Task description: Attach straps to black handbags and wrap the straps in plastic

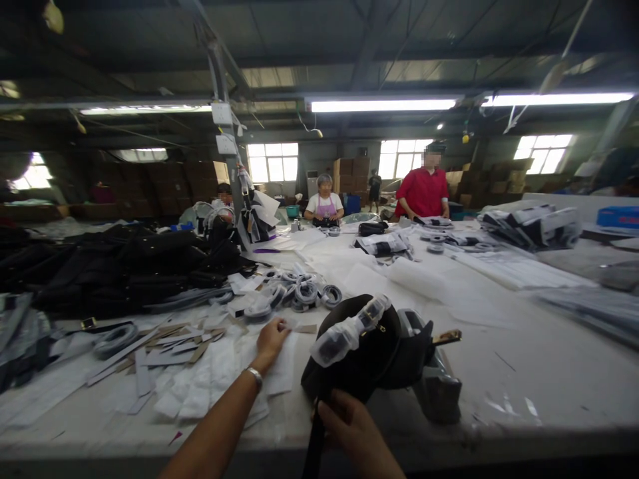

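Observation:
A black bag lies on the table in front of me, its top part wrapped in white translucent packing. At the bag's lower left, my right hand pinches a dark strap that runs down toward the table edge. My left hand reaches out to the left of the bag, over white paper sheets. Its fingers are closed together beside a small brown card strip; what they hold, if anything, is too small to tell. A gold-coloured metal piece sticks out at the bag's right side.
Coiled, wrapped straps lie beyond my left hand. Card strips and white padding spread at left, with a heap of black bags behind. A pole rises from the table. Across it, a person in red stands and others sit.

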`<state>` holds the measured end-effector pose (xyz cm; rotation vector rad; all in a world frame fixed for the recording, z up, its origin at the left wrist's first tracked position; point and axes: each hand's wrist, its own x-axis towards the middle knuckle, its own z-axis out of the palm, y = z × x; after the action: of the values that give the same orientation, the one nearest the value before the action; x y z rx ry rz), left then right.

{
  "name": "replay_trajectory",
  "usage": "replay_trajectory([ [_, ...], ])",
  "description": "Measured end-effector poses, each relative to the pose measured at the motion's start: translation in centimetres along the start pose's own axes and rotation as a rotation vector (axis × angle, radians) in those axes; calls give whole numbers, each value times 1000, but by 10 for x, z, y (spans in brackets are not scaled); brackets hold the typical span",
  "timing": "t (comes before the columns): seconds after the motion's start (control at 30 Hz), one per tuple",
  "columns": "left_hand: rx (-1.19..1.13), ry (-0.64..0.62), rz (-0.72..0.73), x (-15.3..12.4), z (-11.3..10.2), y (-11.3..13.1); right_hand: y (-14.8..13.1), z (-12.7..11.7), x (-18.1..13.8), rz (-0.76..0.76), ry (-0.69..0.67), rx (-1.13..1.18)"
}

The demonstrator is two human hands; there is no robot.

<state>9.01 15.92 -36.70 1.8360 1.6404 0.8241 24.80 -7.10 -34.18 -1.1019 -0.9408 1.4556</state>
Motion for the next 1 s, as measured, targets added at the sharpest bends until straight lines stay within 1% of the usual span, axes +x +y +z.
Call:
replay_trajectory([
  [0.1,-93,-10,48,3,-10,-4,4,-2,0,-46,-12,-31],
  [0.2,-191,-1,75,4,-26,-6,7,0,2,-74,7,-77],
  [0.37,-259,-7,55,2,-62,-10,10,4,9,-109,56,-114],
  [0.47,-304,-39,30,-11,-83,-7,10,5,10,-126,59,-115],
  [0.57,-375,-124,23,-40,-97,1,8,5,6,-143,45,-140],
  [0.63,-427,-190,17,-68,-101,8,7,6,3,-153,39,-144],
  [0.7,-470,-245,11,-99,-100,14,7,8,1,-157,23,-126],
  [0.83,-513,-315,9,-154,-89,14,10,12,-2,-149,-4,-56],
  [0.9,-511,-308,-2,-174,-80,10,10,14,-6,-144,16,-27],
  [1.0,-514,-297,-26,-194,-69,3,7,16,-13,-139,54,-2],
])
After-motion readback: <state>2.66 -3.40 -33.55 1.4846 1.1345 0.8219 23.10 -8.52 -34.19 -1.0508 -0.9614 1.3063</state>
